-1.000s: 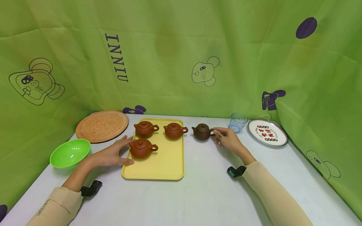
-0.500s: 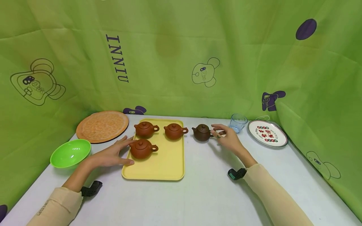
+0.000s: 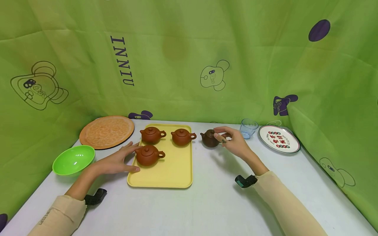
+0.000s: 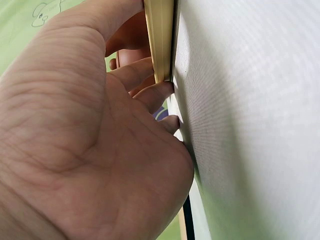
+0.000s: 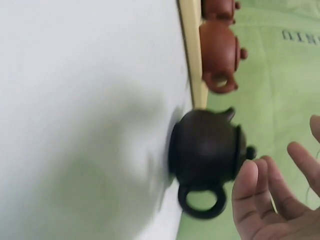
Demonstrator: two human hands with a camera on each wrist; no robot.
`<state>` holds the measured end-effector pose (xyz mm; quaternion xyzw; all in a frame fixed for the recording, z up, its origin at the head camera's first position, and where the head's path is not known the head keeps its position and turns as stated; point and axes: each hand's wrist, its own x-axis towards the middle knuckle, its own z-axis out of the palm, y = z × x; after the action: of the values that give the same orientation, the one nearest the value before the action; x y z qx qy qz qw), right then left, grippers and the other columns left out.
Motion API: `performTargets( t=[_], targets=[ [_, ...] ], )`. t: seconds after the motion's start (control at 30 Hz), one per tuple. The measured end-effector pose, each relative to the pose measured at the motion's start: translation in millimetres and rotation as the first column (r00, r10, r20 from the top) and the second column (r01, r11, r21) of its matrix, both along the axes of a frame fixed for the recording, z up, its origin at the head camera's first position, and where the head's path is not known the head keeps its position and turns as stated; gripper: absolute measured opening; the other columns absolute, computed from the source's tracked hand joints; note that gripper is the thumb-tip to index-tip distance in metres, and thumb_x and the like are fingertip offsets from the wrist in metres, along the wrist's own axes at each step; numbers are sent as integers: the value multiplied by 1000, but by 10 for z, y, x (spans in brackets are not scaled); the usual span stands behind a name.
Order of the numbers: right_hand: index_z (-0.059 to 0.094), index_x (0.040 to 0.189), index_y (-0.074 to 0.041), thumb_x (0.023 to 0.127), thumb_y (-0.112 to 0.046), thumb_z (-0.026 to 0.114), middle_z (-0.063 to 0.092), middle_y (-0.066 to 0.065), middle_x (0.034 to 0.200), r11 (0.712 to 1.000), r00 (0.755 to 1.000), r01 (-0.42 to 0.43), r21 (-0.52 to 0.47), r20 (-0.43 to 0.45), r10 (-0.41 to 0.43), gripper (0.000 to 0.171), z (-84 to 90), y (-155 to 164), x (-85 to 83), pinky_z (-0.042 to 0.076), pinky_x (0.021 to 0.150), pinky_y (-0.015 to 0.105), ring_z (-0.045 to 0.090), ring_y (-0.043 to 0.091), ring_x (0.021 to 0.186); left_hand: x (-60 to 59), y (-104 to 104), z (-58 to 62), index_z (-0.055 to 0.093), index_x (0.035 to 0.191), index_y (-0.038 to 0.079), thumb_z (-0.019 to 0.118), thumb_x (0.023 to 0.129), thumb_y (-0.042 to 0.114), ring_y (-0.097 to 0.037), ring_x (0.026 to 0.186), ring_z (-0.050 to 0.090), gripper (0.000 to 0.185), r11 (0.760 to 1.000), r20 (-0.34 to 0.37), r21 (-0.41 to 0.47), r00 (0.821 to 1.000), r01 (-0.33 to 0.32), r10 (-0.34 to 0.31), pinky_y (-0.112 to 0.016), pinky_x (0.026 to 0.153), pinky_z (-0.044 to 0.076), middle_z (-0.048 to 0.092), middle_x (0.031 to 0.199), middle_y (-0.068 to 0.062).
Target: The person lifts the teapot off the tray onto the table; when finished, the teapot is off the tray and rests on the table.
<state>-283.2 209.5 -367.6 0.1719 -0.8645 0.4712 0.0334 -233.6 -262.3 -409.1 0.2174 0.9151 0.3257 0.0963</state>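
Note:
The dark brown teapot (image 3: pixel 209 140) stands on the white table right of the yellow tray (image 3: pixel 174 173), spout to the left. My right hand (image 3: pixel 235 141) is over its handle side, thumb and fingertips right at the lid knob (image 5: pixel 251 153). In the right wrist view the teapot's ring handle (image 5: pixel 202 202) hangs free of the fingers. My left hand (image 3: pixel 116 161) lies spread against the tray's left edge, beside the front reddish-brown teapot (image 3: pixel 147 156). Two more reddish-brown teapots, one at the back left (image 3: pixel 152 135) and one at the back right (image 3: pixel 182 137), stand on the tray.
At the left are a bright green bowl (image 3: pixel 72 160) and a round orange-brown mat (image 3: pixel 107 131). A clear blue glass cup (image 3: pixel 248 128) stands behind my right hand, and a white plate with red characters (image 3: pixel 279 139) lies farther right. Green cloth (image 3: pixel 183 98) encloses the table.
My right hand has let go of the dark teapot's handle and moved left and up to its lid. The teapots and my left hand have stayed put.

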Motion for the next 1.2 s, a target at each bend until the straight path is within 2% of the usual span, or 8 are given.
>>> performTargets(
  t=[0.17, 0.37, 0.6, 0.77, 0.87, 1.07, 1.2],
  targets=[
    [72, 132, -7, 105, -27, 69, 76, 16, 127, 997, 997, -81, 8, -4, 81, 34, 21, -190, 59, 63, 73, 30, 72, 37, 103, -4, 4, 2, 45, 160, 6, 86, 87, 41, -60, 160, 8, 90, 1000, 7, -1, 1000, -4, 4, -84, 121, 10, 23, 173, -31],
    [74, 128, -13, 105, -27, 69, 76, 9, 120, 988, 988, -152, 4, 18, 152, 27, -29, -447, 131, 60, 75, 26, 72, 38, 103, -4, -2, -5, 45, 159, 7, 85, 87, 43, -60, 160, 7, 90, 1000, 5, -5, 1000, -6, 6, -84, 121, 10, 23, 173, -31],
    [75, 126, -7, 104, -23, 70, 78, 7, 120, 973, 975, -217, 72, -37, 220, 28, -145, -732, 191, 60, 84, 34, 75, 20, 101, -11, -9, -12, 45, 160, 7, 85, 88, 44, -59, 161, 6, 91, 1000, 8, -7, 1000, -13, 14, -83, 122, 8, 23, 173, -30],
    [76, 124, -5, 104, -22, 70, 79, 6, 119, 959, 960, -269, 90, -55, 274, 27, -203, -930, 239, 62, 89, 39, 76, 20, 101, -3, -3, 1, 45, 160, 7, 85, 87, 43, -60, 161, 6, 90, 1000, 3, -2, 1000, -3, 3, -84, 121, 9, 24, 173, -30],
    [76, 124, -5, 104, -23, 69, 79, 7, 119, 952, 953, -292, 93, -51, 298, 28, -218, -1043, 270, 62, 89, 38, 76, 20, 101, 5, 1, 14, 46, 159, 7, 86, 87, 42, -60, 160, 7, 89, 1000, 0, 2, 1000, -1, 1, -84, 121, 9, 26, 172, -30],
    [74, 129, -7, 105, -25, 67, 79, 5, 123, 940, 946, -319, 123, -10, 323, 30, -254, -1234, 312, 60, 86, 27, 75, 18, 101, 6, 13, 15, 46, 159, 6, 86, 87, 41, -60, 160, 7, 89, 1000, 3, 6, 1000, 0, 0, -84, 121, 10, 26, 172, -31],
    [74, 129, -6, 106, -24, 67, 79, 5, 123, 936, 944, -329, 121, 7, 331, 30, -270, -1345, 322, 59, 86, 26, 74, 17, 100, 3, 23, 18, 47, 158, 5, 86, 87, 40, -60, 160, 7, 88, 1000, 1, 7, 1000, 2, -2, -84, 121, 9, 27, 172, -31]
  ],
)
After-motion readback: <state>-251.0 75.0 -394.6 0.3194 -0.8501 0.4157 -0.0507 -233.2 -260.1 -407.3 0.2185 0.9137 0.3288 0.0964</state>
